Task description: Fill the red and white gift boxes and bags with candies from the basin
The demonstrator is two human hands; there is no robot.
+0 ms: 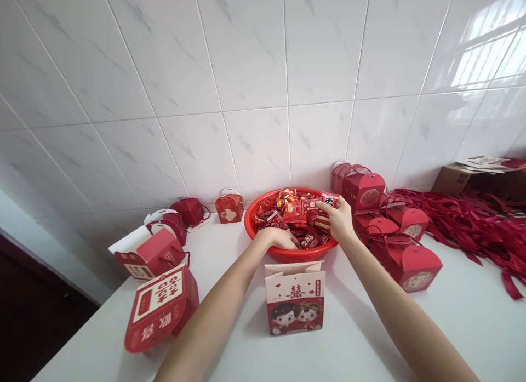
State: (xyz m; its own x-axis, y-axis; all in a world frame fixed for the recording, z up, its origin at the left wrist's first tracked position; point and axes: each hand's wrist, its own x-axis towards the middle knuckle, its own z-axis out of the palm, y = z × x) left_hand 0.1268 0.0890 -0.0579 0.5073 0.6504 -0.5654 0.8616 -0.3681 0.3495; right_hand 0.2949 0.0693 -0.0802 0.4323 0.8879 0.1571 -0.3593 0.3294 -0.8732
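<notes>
While both my forearms reach over the tabletop, the red basket stands ahead of me, full of small wrapped packets, mostly red, some with gold. My right hand is over the basket's right side, its grip closed with thumb and fingers on a red-and-white packet with dark lettering. My left hand dips inside the basket's near left side, palm low among the packets; its fingertips are partly hidden, so I cannot tell whether that grip is open or closed on anything. Just on the near side of the basket stands the cartoon box, upright, white above and red below, its top open and two cartoon figures on its front. Left of the basket, near its rim, is a small patterned box; farther left are several red boxes, the closest to me tilted, with large pale characters. Right of the basket, red handled boxes are clustered, some stacked. Beyond them on that side lie a tangle of dark red ribbons and a brown carton. Behind the basket rises the tiled wall.
</notes>
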